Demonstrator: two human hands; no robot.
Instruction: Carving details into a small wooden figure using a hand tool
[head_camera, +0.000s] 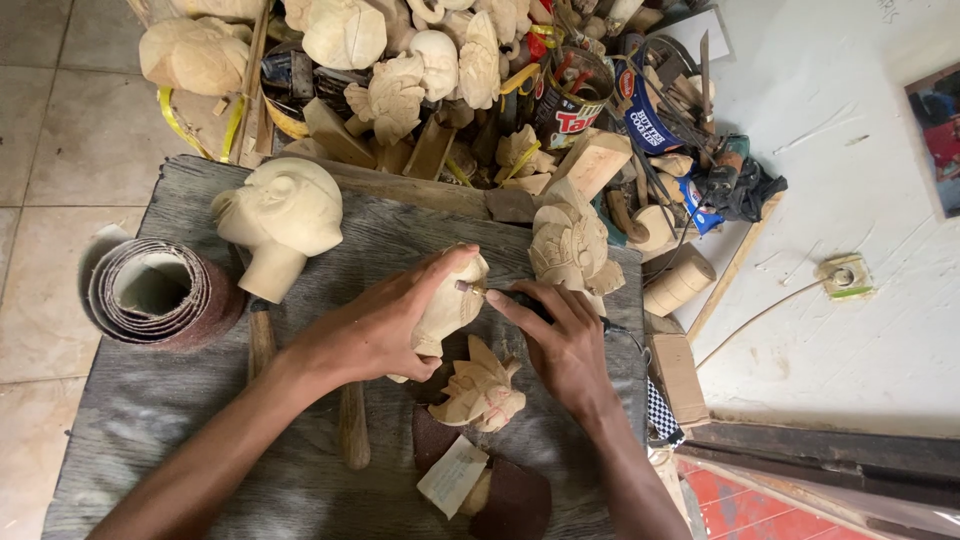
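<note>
While tins (565, 95) at twelve o'clock bristle with tools, both hands work one carving.
Left hand (385, 325) grasps the pale wooden carving (452, 305), long axis toward one o'clock; right hand (562, 340) presses a dark tool (520, 297) to it.

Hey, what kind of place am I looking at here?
Most likely a wood-carver's workshop. Pale unfinished carvings are heaped behind the worn bench, a roll of sandpaper lies on it, and the left hand steadies a carved piece while the right hand works it.
</note>
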